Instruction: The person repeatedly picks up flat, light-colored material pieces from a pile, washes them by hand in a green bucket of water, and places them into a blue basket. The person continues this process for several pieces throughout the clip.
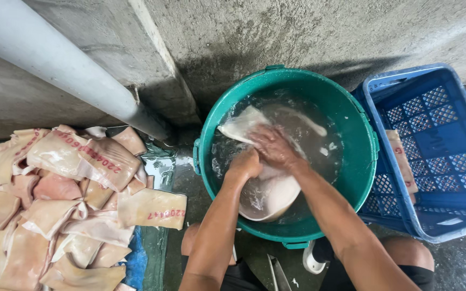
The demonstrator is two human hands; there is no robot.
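A blue plastic crate (432, 156) stands on the concrete floor at the right, touching the tub; one pale slab with red stamping (402, 161) leans against its inner left wall. The round green tub (362, 161) beside it holds cloudy water and a large pale piece of skin (268, 196), partly submerged, its lower edge resting against the near wall. On the left, a pile of similar pale, red-stamped pieces (66, 199) lies on a blue-green sheet (141, 258).

The left hand (245, 163) is closed in a fist, gripping the piece in the tub. The right hand (273, 146) lies with fingers bent, pressed down on the same piece.

The water blurs the fingertips and the far end of the piece. A grey pipe (66, 70) is cut off at the upper left. An object at the bottom edge, between the knees, is hard to make out.
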